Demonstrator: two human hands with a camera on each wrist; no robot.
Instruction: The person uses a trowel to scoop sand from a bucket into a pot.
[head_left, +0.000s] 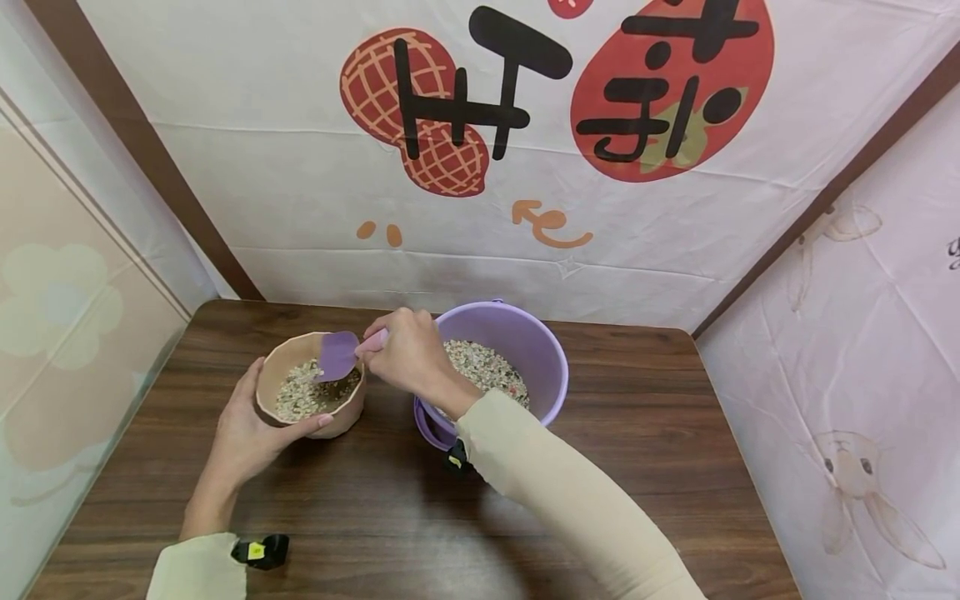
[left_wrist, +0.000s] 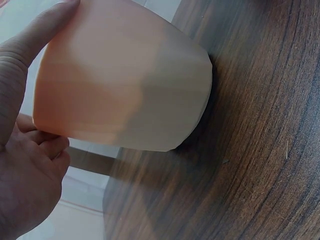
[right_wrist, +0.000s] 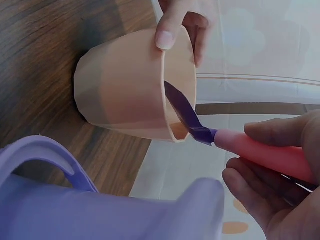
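The person appears to be at the depositing step of transferring grain mix, judging by the scoop [head_left: 339, 357] that is leaning blade-down inside the mouth of the pot [head_left: 349, 418]. The right hand [head_left: 408, 350] is keeping a closed grip on the scoop's pink handle [right_wrist: 260, 150]. The left hand [head_left: 247, 429] is steadying the pot on the desk [head_left: 622, 467], its grip curving round the outer wall with the thumb lying over the near rim. Whether the blade is carrying any load cannot be confirmed.

Pale grain mix [head_left: 300, 396] is lying in the pot, with darker material showing at the right side. The purple bucket [head_left: 528, 343], also containing mix, is standing to the right of the pot, apart from it, its handle [right_wrist: 65, 157] hanging against the near side. In this inspector's judgement, the next move is calling for the blade to be cleared over the pot before any return to the bucket, the left hand meanwhile bracing the pot.

The desk is showing a dark wood-grain finish and is abutting a white cloth backdrop [head_left: 292, 200] bearing a red peanut print [head_left: 442, 158]. Paler hangings are enclosing both sides, the right one displaying a rabbit print [head_left: 851, 467].
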